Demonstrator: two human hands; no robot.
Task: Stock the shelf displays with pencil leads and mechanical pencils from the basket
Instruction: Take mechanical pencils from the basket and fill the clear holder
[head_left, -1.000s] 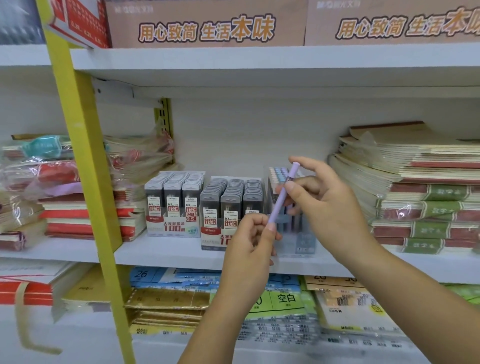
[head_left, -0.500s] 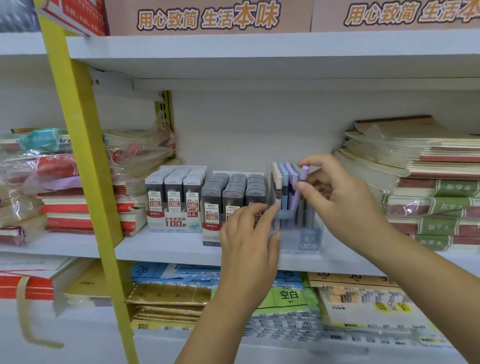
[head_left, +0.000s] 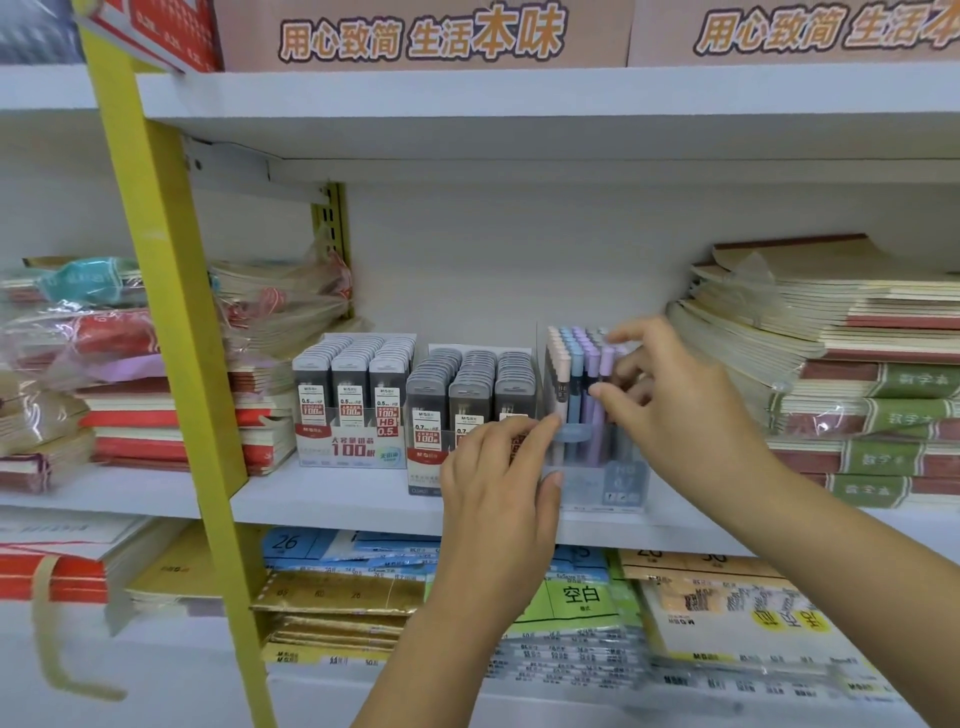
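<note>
Two hands reach up from the bottom of the view to the clear display box (head_left: 587, 491), which stands near the front edge of the white shelf (head_left: 337, 501). The left hand (head_left: 498, 483), seen from the back, lies against the box's front left corner. Its fingers are fairly straight and grasp nothing, with the forefinger tip and thumb tip touching the clear wall. The right hand (head_left: 685, 410) comes in over the right side of the box, and its thumb and forefinger pinch the upper part of a purple mechanical pencil (head_left: 604, 364). That pencil stands upright in the box's front row.

Around it in the box stand more mechanical pencils (head_left: 569, 364) in pink, blue and purple, caps up, in rows running back. Just left of the box is a carton of 0.7 pencil leads (head_left: 467, 405) in dark grey cases, and left of that a carton of 0.5 leads (head_left: 353, 400) marked HB.

Right of the box rises a stack of notebooks (head_left: 857, 374) with green-banded spines. Far left of the box, past a yellow upright (head_left: 171, 332), lie plastic-wrapped stacks (head_left: 130, 395) of red-edged books. Below the box, a lower shelf holds flat paper packs (head_left: 571, 597) in blue, gold and green. Above the box, the next shelf board carries tan cartons (head_left: 421, 36) with orange lettering.
</note>
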